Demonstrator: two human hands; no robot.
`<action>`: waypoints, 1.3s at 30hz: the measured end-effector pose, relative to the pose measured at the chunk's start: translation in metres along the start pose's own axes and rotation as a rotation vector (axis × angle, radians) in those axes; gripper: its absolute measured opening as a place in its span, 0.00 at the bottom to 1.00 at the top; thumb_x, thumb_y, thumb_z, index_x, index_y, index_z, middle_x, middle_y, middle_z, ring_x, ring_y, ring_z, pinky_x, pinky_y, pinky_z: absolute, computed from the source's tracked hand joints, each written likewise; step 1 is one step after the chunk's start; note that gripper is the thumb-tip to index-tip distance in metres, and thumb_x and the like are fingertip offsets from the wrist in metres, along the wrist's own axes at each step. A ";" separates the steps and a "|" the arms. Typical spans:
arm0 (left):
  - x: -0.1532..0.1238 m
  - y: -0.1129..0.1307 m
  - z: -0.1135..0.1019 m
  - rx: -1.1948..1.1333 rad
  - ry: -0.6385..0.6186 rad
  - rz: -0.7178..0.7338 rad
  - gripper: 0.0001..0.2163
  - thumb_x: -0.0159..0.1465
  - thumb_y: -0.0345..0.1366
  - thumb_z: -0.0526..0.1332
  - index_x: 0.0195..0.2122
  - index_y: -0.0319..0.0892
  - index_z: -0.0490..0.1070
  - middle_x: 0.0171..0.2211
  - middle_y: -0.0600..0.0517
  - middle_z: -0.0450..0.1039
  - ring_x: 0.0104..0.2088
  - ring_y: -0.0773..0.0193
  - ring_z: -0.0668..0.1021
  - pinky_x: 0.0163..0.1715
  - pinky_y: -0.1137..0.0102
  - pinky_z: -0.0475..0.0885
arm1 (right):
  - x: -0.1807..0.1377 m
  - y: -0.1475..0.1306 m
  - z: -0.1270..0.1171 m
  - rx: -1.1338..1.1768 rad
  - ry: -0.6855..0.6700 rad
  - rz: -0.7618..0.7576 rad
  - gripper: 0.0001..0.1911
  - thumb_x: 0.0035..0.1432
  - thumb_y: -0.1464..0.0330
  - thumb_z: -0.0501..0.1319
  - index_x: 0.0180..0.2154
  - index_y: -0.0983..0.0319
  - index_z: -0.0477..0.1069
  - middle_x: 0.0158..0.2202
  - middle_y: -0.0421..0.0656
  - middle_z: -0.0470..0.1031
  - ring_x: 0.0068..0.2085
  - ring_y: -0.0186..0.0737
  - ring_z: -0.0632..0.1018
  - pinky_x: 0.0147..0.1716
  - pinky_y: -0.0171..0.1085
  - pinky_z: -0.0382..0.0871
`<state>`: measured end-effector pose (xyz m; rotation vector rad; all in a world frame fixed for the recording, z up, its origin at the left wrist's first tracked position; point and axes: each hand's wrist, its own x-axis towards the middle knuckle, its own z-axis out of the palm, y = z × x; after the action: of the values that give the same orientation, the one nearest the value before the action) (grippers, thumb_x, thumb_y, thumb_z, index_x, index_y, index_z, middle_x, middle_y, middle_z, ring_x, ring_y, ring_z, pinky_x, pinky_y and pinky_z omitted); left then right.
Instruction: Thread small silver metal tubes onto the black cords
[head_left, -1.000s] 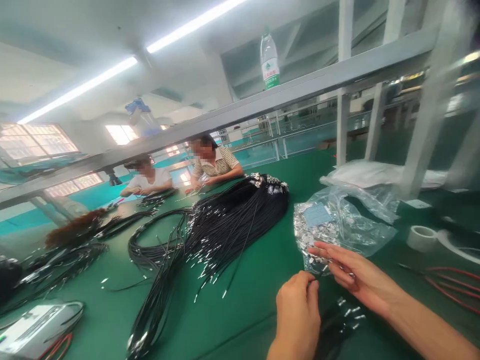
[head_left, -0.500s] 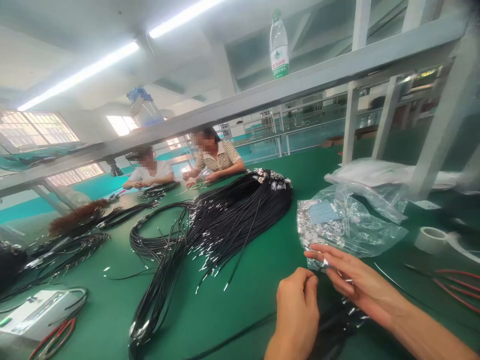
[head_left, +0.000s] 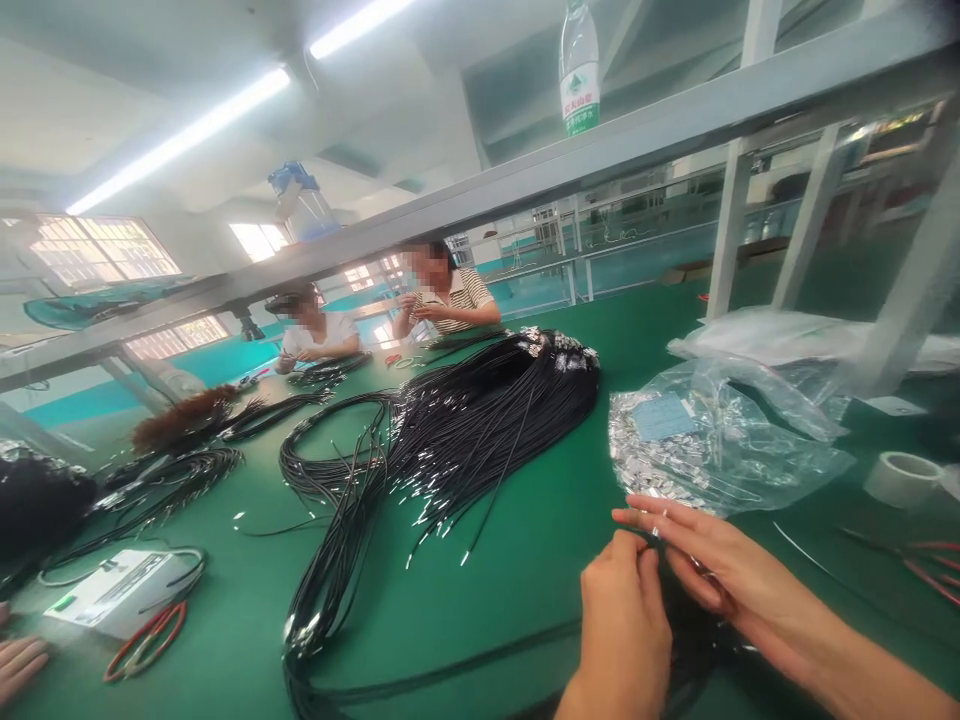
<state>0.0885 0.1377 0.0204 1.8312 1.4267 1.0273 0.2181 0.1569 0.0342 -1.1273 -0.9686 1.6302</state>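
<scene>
My left hand (head_left: 626,615) is closed in a pinch on what looks like the end of a black cable, most of it covered by the fingers. Fingertip to fingertip with it, my right hand (head_left: 724,560) holds small shiny metal pieces (head_left: 702,569), partly hidden in its curled fingers. Just beyond the hands lies a clear plastic bag (head_left: 750,450) filled with small silvery metal parts and a blue label. Below them, a dark bundle of cables (head_left: 690,655) is blurred. A long black cable (head_left: 457,662) runs leftward from beneath my left hand.
A big heap of black cables (head_left: 495,420) with metal tips spreads over the green table (head_left: 525,560). At left stands a white box (head_left: 112,595) with red leads; another person's hand (head_left: 19,660) shows at the edge. Tape (head_left: 904,480) lies right. Two people sit beyond the grey shelf frame (head_left: 517,175).
My hands have drawn together, left fingertips now meeting the right ones. The view has shifted, so things sit further right, and another person's hand has come in at the left edge.
</scene>
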 end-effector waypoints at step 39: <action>-0.003 -0.007 -0.002 0.114 0.047 0.133 0.09 0.61 0.32 0.57 0.41 0.43 0.74 0.23 0.54 0.72 0.23 0.66 0.70 0.24 0.72 0.59 | 0.009 -0.013 -0.011 0.537 0.177 0.224 0.05 0.52 0.81 0.61 0.31 0.74 0.76 0.40 0.64 0.77 0.43 0.53 0.79 0.38 0.40 0.79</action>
<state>0.0830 0.1362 0.0147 2.0197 1.4328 1.0798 0.2299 0.1702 0.0408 -1.0018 -0.2643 1.7871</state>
